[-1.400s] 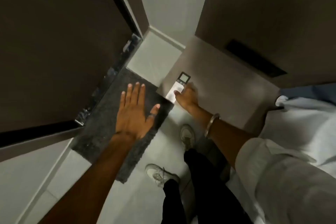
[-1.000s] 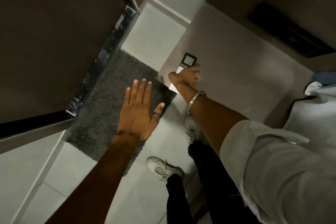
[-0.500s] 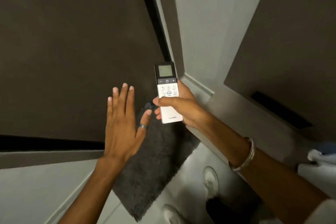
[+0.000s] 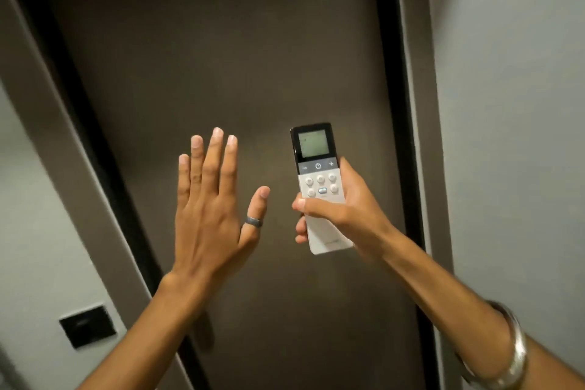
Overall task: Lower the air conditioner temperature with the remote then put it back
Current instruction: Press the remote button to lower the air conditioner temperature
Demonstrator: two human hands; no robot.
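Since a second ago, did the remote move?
Yes. The remote went up: it lay on the low ledge near the floor then, and now the right hand holds it raised, upright in front of the door.

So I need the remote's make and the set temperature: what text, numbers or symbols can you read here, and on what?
Power symbol, on the grey strip of the remote held in the right hand.
"+", at the right of that strip.
Mark at its left: too faint.
Screen digits: blurred, unreadable.
Brand print near the bottom edge: too small.
White button icons: unreadable.
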